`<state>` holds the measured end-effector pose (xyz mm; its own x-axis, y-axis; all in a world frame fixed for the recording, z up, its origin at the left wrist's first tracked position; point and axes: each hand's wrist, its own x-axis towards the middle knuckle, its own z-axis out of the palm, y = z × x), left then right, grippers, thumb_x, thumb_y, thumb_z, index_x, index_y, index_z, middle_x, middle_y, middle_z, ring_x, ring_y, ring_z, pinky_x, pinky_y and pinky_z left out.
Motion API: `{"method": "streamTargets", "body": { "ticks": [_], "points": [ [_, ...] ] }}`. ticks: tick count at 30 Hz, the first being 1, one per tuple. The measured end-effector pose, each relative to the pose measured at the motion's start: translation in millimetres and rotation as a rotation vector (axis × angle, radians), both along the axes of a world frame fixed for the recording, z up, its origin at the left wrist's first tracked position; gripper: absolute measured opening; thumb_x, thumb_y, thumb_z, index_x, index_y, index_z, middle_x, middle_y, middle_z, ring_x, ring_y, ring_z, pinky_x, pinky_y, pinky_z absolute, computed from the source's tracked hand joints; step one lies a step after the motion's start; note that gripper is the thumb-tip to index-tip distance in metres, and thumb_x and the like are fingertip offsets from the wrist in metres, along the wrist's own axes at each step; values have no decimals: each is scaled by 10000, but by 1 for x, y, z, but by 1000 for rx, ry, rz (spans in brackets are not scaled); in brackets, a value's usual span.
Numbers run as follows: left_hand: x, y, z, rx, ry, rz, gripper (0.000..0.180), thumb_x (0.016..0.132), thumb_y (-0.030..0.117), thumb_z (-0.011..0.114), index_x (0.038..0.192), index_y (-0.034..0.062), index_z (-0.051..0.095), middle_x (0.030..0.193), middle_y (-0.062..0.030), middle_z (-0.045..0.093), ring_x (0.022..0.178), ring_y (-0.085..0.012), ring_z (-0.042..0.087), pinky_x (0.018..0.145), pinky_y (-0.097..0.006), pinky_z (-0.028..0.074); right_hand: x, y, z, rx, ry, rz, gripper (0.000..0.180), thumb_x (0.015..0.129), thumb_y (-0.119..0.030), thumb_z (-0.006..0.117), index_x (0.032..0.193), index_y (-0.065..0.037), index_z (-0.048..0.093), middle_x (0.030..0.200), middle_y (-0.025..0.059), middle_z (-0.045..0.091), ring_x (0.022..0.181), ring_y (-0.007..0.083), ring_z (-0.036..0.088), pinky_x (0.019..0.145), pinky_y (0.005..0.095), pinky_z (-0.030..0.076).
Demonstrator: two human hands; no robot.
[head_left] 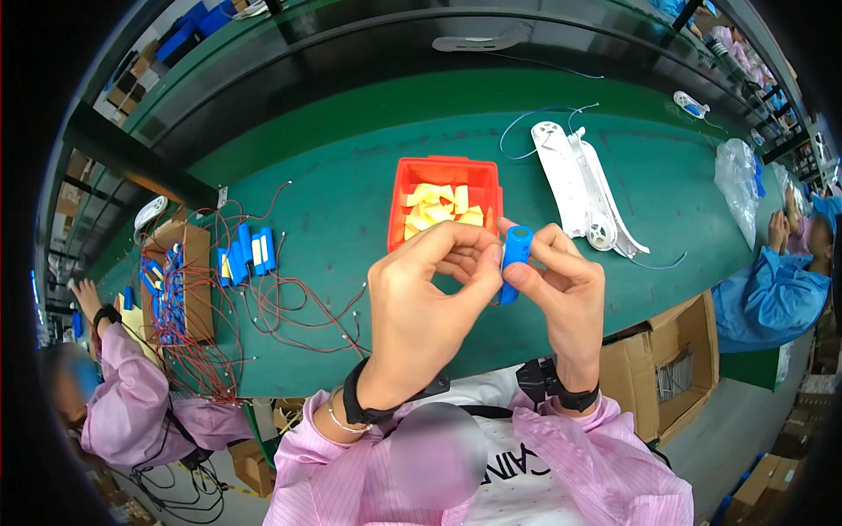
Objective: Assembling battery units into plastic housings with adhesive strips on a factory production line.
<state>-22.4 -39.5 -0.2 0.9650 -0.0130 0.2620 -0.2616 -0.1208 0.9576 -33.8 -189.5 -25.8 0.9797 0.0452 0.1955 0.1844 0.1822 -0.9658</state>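
A blue cylindrical battery (pixel 519 241) stands nearly upright between my hands, over the green table. My right hand (pixel 568 285) grips it from the right, thumb in front and fingers bent round behind. My left hand (pixel 417 280) is closed in a pinch against the battery's left side. Whatever lies between those fingertips is too small or hidden to name. Just beyond my hands, a red bin (pixel 448 165) contains several yellow paper-like pieces (pixel 431 202).
On the left, blue battery packs (pixel 246 252) with red wires lie near a cardboard box (pixel 200 280) full of more. White plastic housings (pixel 574 180) with a cable lie right. An open carton (pixel 697 368) stands below the table's right edge. Co-workers (pixel 763 294) sit at both sides.
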Motion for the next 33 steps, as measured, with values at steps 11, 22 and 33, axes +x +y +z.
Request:
{"method": "streamTargets", "body": {
  "ticks": [11,22,33],
  "points": [
    [10,10,-15,-586,410,-301,94,931,86,570,975,3,561,843,-35,621,730,-99,591,662,-237,495,3,14,0,489,215,157,386,980,-168,531,1289,63,513,1243,136,541,997,183,596,831,332,522],
    [29,12,-8,-493,215,-178,197,986,187,520,1040,1,551,976,-82,644,852,-132,622,754,-260,501,10,11,-4,538,54,-104,509,1005,-301,477,1418,-35,348,1203,55,534,1107,158,504,927,371,437],
    [42,34,-45,753,-15,20,127,835,83,662,809,-21,592,820,-110,650,800,-284,571,702,-381,459,-10,-109,25,632,-306,-369,582,1002,-297,489,1488,-115,226,1133,114,508,1065,226,515,767,303,526]
  ]
}}
